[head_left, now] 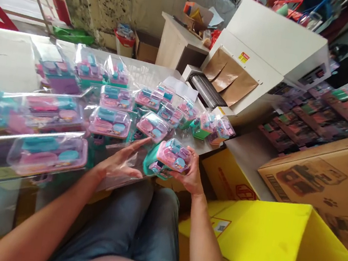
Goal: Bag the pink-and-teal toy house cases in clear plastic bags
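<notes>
My right hand (pixel 188 174) is closed round a small toy pack (pixel 171 157), pink card with teal pieces under a clear blister, held just above my lap. My left hand (pixel 121 162) lies with its fingers stretched out on a clear plastic bag (pixel 121 174) at the table's near edge, fingertips close to the pack. Several more of the same toy packs (pixel 110 122), wrapped in clear film, cover the table (pixel 4 59) ahead and to the left.
A white shrink-tunnel machine (pixel 265 44) with brown flaps stands at the back right, its mesh conveyor (pixel 204 89) facing the packs. Yellow boxes (pixel 261 244) and a brown carton (pixel 326 179) crowd the right. Stacked boxed toys (pixel 344 103) lie far right.
</notes>
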A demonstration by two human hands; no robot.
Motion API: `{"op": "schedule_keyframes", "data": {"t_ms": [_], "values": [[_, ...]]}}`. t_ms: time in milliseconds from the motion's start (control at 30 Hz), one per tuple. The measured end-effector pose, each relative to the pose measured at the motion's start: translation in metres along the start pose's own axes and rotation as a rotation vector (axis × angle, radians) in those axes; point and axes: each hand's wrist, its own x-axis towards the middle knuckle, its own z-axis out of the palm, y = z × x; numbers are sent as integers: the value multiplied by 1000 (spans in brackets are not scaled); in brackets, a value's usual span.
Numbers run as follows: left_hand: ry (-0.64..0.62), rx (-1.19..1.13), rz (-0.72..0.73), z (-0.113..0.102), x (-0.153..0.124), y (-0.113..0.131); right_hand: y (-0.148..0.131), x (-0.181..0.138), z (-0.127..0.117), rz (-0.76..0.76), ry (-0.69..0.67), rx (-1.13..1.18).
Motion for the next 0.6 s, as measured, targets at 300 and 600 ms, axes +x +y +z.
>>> {"op": "schedule_keyframes", "data": {"t_ms": [300,600], "values": [[-15,-168,6,4,-1,-14,-8,-1,-3,29,-138,-24],[118,-177,-53,10,-12,-12,-7,9,9,-16,-274,-150]]}}
